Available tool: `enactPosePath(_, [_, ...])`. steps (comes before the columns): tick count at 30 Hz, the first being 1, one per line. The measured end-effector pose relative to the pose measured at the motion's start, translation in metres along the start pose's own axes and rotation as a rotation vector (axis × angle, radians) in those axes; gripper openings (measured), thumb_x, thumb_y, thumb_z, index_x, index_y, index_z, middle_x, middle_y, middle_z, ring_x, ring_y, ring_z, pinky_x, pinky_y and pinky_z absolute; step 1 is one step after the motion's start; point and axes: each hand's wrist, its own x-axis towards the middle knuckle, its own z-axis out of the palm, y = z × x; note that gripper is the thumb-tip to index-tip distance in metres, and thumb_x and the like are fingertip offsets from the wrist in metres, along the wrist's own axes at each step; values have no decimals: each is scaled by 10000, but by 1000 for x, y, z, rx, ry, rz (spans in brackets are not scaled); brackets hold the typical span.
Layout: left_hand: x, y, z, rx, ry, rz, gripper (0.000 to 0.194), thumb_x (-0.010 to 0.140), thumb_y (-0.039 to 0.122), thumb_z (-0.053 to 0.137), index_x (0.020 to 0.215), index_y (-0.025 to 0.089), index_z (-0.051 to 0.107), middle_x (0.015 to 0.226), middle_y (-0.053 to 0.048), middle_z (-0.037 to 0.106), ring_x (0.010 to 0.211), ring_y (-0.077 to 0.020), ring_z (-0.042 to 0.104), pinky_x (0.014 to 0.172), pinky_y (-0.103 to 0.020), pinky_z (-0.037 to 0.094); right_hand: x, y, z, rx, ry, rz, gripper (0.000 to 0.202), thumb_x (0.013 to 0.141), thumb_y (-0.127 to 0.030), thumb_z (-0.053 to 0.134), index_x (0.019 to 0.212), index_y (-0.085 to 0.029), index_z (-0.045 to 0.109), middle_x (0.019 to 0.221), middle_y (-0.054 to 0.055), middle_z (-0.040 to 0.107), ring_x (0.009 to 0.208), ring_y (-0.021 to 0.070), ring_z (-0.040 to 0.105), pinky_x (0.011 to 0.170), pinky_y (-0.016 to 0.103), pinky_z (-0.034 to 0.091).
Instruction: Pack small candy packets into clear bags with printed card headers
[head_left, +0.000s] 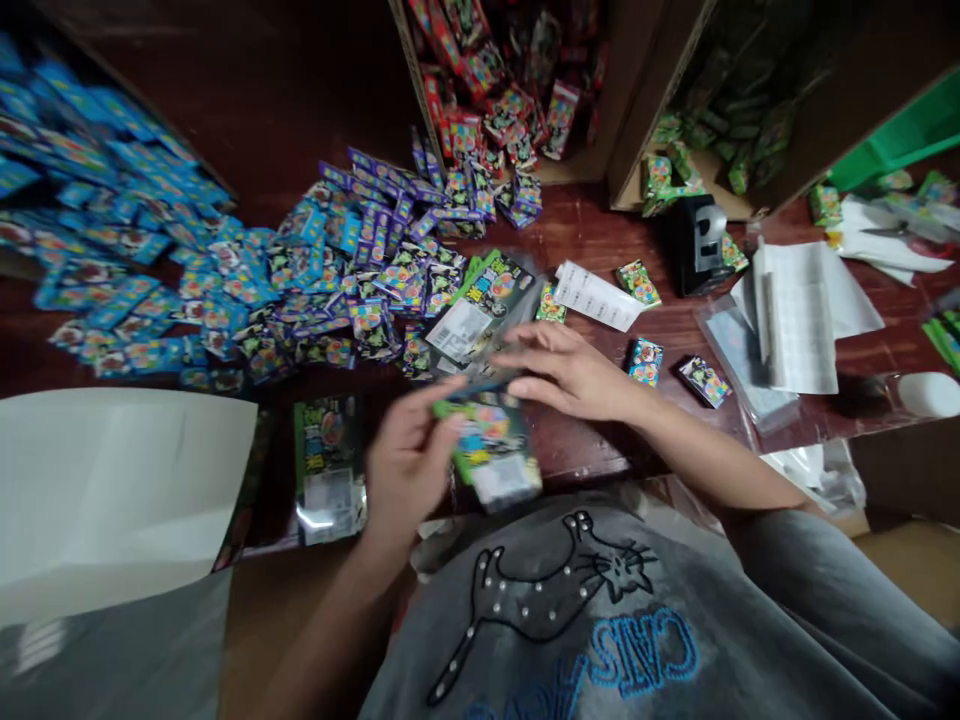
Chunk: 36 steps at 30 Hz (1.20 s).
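My left hand pinches the left edge of a black and green packet with a white label, blurred by motion, just above the table's front edge. Over the packet's upper end is my right hand, its fingers apart and pointing left; whether it touches the packet is unclear. Behind my hands a similar labelled packet in clear film lies on the table. Another wrapped packet rests to the left of my left hand. A white sticker sheet lies beyond my right hand.
Blue packets and purple packets are heaped at the left and centre. Cardboard boxes at the back hold red packets and green packets. On the right are a black tape dispenser, papers and a white-capped bottle.
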Motion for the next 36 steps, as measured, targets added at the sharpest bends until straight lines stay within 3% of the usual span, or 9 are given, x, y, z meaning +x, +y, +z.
enactPosePath(3, [25, -19, -76, 212, 376, -11, 395, 968, 379, 768, 1346, 267, 742, 1209, -27, 812, 1005, -182, 760, 908, -316, 660, 39, 26, 25, -172, -83, 48, 929, 991, -743, 636, 1710, -212, 384, 1791, 206, 313, 1647, 409, 326, 1312, 659, 322])
enactPosePath(5, [41, -37, -120, 348, 391, -170, 480, 960, 364, 734, 1428, 263, 712, 1062, -20, 828, 868, -193, 753, 829, -383, 682, 51, 39, 43, -275, -169, 34, 1080, 917, -745, 741, 1714, -123, 361, 1792, 259, 271, 1667, 466, 268, 1332, 718, 244])
enactPosePath(10, [54, -71, -165, 577, 315, -143, 414, 955, 322, 641, 1327, 190, 766, 1293, -110, 800, 1201, -290, 747, 1157, -498, 558, 25, 49, 70, -377, -130, -261, 446, 1128, -362, 571, 1517, -155, 646, 1574, 124, 648, 1521, 310, 569, 1311, 532, 427])
enactPosePath(13, [53, -65, -139, 769, 300, 128, 370, 1012, 348, 576, 1280, 175, 765, 1399, -153, 744, 1365, -305, 667, 1245, -492, 472, 2, 48, 71, -420, -47, -404, 371, 1131, -146, 487, 1431, -155, 705, 1468, 83, 736, 1420, 252, 665, 1227, 432, 535])
enactPosePath(17, [67, -34, -60, 777, 141, 396, 335, 1090, 389, 528, 1244, 198, 756, 1318, -125, 764, 1289, -266, 697, 1207, -424, 495, 2, 42, 70, -427, -44, -443, 338, 1138, -146, 475, 1352, -133, 735, 1399, 93, 772, 1377, 226, 689, 1199, 395, 556])
enactPosePath(21, [106, -5, 35, 906, -255, 328, 454, 988, 400, 730, 1375, 165, 690, 1408, -179, 701, 1336, -338, 656, 1166, -435, 508, 4, 42, 60, -356, -144, -407, 311, 1149, -212, 473, 1279, -181, 754, 1319, 84, 791, 1277, 195, 715, 1119, 381, 594])
enactPosePath(24, [132, 5, 76, 1108, -334, 131, 696, 845, 369, 894, 1427, 94, 629, 1476, -274, 618, 1390, -421, 603, 1132, -465, 512, -7, 42, 50, -278, -28, -207, 294, 1137, -271, 487, 1216, -183, 757, 1197, 105, 794, 1125, 213, 725, 1031, 407, 617])
enactPosePath(29, [138, 10, 76, 1147, -379, 89, 476, 920, 361, 797, 1315, 132, 663, 1102, -187, 779, 1040, -350, 747, 876, -391, 543, -2, 43, 36, -88, 282, 196, 322, 1094, -295, 594, 1370, -145, 665, 1375, 175, 705, 1313, 280, 644, 1175, 495, 532])
enactPosePath(36, [89, 20, 47, 629, -383, 186, 307, 956, 503, 648, 985, 212, 741, 845, 2, 750, 771, -192, 647, 710, -282, 449, 16, 16, -5, 115, 215, 168, 327, 1006, -366, 787, 1215, -150, 657, 1210, 118, 717, 1102, 230, 674, 987, 370, 560])
